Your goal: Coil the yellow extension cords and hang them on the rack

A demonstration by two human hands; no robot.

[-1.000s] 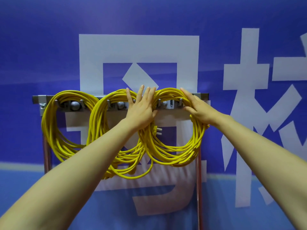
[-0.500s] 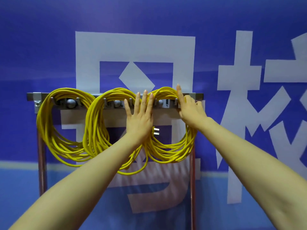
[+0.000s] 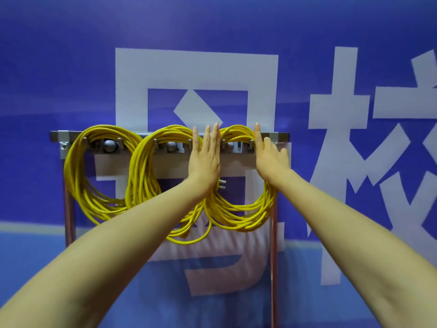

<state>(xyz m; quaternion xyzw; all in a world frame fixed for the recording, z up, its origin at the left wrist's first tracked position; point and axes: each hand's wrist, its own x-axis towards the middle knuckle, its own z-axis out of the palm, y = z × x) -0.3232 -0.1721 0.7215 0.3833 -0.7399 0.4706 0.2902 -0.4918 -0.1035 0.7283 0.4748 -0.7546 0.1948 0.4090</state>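
Three yellow coils are hanging in a row on the rack (image 3: 282, 136): left coil (image 3: 75, 181), middle coil (image 3: 139, 181), right coil (image 3: 236, 218). Left hand (image 3: 204, 159) and right hand (image 3: 272, 159) are pressing flat, fingers straight, gripping nothing. The right coil is lying directly between them, drooping lengthwise downward, both hands equally near.

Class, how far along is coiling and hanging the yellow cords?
Done: left coil, middle coil and right coil all hang on the rack. In hand: left hand and right hand lie flat, fingers straight, at the right coil's top. Left: probably just letting go; no loose cord shows.
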